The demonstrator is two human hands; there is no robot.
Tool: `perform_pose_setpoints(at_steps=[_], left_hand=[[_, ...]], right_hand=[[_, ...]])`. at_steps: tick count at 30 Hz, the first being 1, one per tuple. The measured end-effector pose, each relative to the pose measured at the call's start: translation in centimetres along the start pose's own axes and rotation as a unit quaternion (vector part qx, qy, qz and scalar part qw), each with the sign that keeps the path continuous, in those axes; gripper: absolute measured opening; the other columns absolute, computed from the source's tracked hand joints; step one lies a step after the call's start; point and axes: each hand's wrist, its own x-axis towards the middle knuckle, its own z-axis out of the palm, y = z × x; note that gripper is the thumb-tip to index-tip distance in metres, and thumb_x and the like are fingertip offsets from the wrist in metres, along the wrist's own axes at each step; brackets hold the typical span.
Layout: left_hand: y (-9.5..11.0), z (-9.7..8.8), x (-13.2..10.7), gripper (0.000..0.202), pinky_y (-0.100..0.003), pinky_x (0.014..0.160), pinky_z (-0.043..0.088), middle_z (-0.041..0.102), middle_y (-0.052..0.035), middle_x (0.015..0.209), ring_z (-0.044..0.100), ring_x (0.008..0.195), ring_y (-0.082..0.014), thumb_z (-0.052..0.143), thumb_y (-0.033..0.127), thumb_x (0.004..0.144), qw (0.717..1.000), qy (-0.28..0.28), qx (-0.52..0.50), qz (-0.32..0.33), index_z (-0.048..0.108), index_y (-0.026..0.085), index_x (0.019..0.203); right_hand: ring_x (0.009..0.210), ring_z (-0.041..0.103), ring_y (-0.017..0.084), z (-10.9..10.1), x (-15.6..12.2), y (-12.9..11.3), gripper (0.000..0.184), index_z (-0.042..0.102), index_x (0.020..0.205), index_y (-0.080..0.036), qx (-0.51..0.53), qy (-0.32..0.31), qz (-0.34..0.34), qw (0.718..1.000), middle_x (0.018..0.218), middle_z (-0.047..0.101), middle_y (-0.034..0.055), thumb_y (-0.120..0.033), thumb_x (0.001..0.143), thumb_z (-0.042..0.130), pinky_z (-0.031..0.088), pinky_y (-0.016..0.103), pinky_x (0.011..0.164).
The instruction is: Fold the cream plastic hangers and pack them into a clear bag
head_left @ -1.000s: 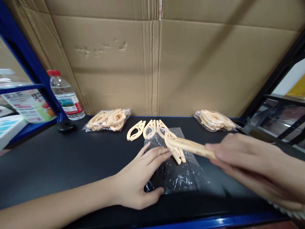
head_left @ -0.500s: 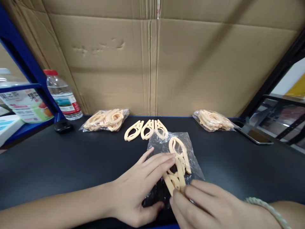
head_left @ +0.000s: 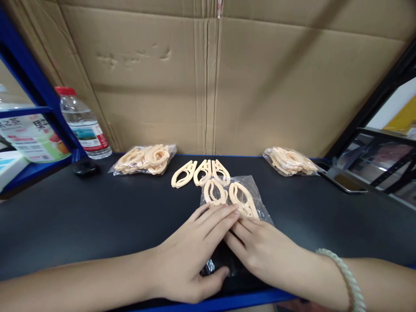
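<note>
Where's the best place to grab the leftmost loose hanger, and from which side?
I'd pinch the hanger across its rounded near end, coming from the near left. It lies flat with that end pointing away from the next hanger, which sits close on its right and would probably crowd a grip from there.

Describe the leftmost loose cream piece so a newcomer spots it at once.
Start at the cardboard wall behind the black table. Along the table's far side, between the left filled bag and the right filled bag, three loose cream pieces form a row. Pick the leftmost piece, the only one of the three with a filled bag beside it.
</note>
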Motion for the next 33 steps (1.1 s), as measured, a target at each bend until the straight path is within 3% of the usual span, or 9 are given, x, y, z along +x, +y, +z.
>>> perform_pose_setpoints(at_steps=[3, 6, 9, 12, 15, 18, 23, 29, 33], left_hand=[[-0.1, 0.0, -0.1, 0.086, -0.049, 0.118, 0.022, 0.029, -0.0129, 0.153, 0.026, 0.142, -0.0280, 0.061, 0.022, 0.076, 1.000, 0.000, 0.001, -0.006, 0.012, 0.018, 0.147], [-0.1, -0.1, -0.1, 0.083, -0.048, 0.118, 0.023, 0.029, -0.0128, 0.153, 0.027, 0.141, -0.0278, 0.061, 0.024, 0.077, 1.000, -0.015, 0.002, -0.016, 0.016, 0.017, 0.147], [-0.1, -0.3, -0.1, 0.080, -0.049, 0.118, 0.021, 0.027, -0.0118, 0.154, 0.026, 0.142, -0.0285, 0.061, 0.026, 0.078, 0.999, -0.039, 0.011, -0.021, 0.022, 0.017, 0.147], [0.0, -0.3, -0.2, 0.077, -0.052, 0.118, 0.019, 0.027, -0.0110, 0.155, 0.025, 0.142, -0.0294, 0.060, 0.028, 0.079, 0.998, -0.050, 0.019, -0.024, 0.024, 0.018, 0.147], [0.0, -0.3, -0.2, 0.076, -0.052, 0.118, 0.019, 0.028, -0.0118, 0.154, 0.025, 0.142, -0.0289, 0.059, 0.028, 0.080, 0.998, -0.058, 0.023, -0.025, 0.025, 0.017, 0.147], [0.1, -0.5, -0.2, 0.074, -0.052, 0.118, 0.020, 0.029, -0.0122, 0.153, 0.025, 0.142, -0.0281, 0.059, 0.028, 0.081, 0.998, -0.061, 0.025, -0.024, 0.026, 0.016, 0.146], [0.2, -0.8, -0.2, 0.075, -0.052, 0.118, 0.018, 0.029, -0.0130, 0.154, 0.026, 0.142, -0.0272, 0.059, 0.030, 0.079, 0.996, -0.077, 0.024, -0.038, 0.027, 0.015, 0.146], [0.0, -0.7, -0.4, 0.076, -0.052, 0.119, 0.017, 0.029, -0.0125, 0.154, 0.026, 0.142, -0.0269, 0.060, 0.031, 0.079, 0.997, -0.071, 0.017, -0.041, 0.027, 0.015, 0.146], [0.1, -0.7, -0.3, 0.075, -0.053, 0.118, 0.017, 0.032, -0.0141, 0.152, 0.027, 0.141, -0.0279, 0.060, 0.029, 0.079, 0.997, -0.064, 0.016, -0.046, 0.028, 0.014, 0.145]], right_hand=[[0.089, 0.066, 0.027, -1.1, 0.0, 0.5, 0.022, 0.063, 0.105, -0.002, 0.037, 0.027, -0.032, 0.998, 0.096, 0.069, 0.0190, -0.011, 0.090, 0.049, 0.056, 0.038, 0.079], [0.077, 0.066, 0.019, -2.4, 0.0, 2.3, 0.023, 0.064, 0.096, -0.010, 0.128, 0.146, -0.064, 0.979, 0.082, 0.070, 0.0099, -0.006, 0.088, 0.043, 0.056, 0.030, 0.070], [0.071, 0.065, 0.016, -2.7, 0.1, 6.1, 0.024, 0.064, 0.087, -0.013, 0.171, 0.280, 0.017, 0.945, 0.077, 0.069, 0.0065, -0.001, 0.084, 0.043, 0.054, 0.028, 0.065], [0.071, 0.064, 0.015, -1.1, 1.0, 10.8, 0.027, 0.065, 0.090, -0.015, 0.166, 0.224, 0.141, 0.950, 0.080, 0.069, 0.0048, 0.000, 0.083, 0.044, 0.054, 0.029, 0.068], [0.105, 0.059, 0.021, 1.6, 2.9, 14.7, 0.039, 0.063, 0.113, -0.015, 0.181, 0.098, 0.072, 0.976, 0.111, 0.067, 0.0098, 0.002, 0.084, 0.043, 0.050, 0.039, 0.093], [0.119, 0.050, 0.023, 4.7, 5.3, 16.7, 0.052, 0.054, 0.130, -0.019, 0.161, -0.021, 0.037, 0.986, 0.133, 0.057, 0.0098, 0.003, 0.084, 0.044, 0.045, 0.045, 0.099], [0.126, 0.046, 0.028, 8.1, 7.9, 17.5, 0.045, 0.055, 0.132, -0.021, 0.156, -0.071, 0.031, 0.985, 0.142, 0.046, 0.0156, -0.008, 0.089, 0.052, 0.044, 0.048, 0.099], [0.116, 0.056, 0.029, 7.3, 5.4, 19.4, 0.035, 0.069, 0.110, -0.013, 0.178, -0.091, 0.074, 0.977, 0.128, 0.059, 0.0188, -0.003, 0.077, 0.060, 0.046, 0.044, 0.097], [0.083, 0.067, 0.019, 5.2, 2.1, 19.6, 0.029, 0.072, 0.102, -0.016, 0.210, -0.094, 0.112, 0.967, 0.096, 0.073, 0.0073, -0.009, 0.075, 0.063, 0.053, 0.030, 0.079]])
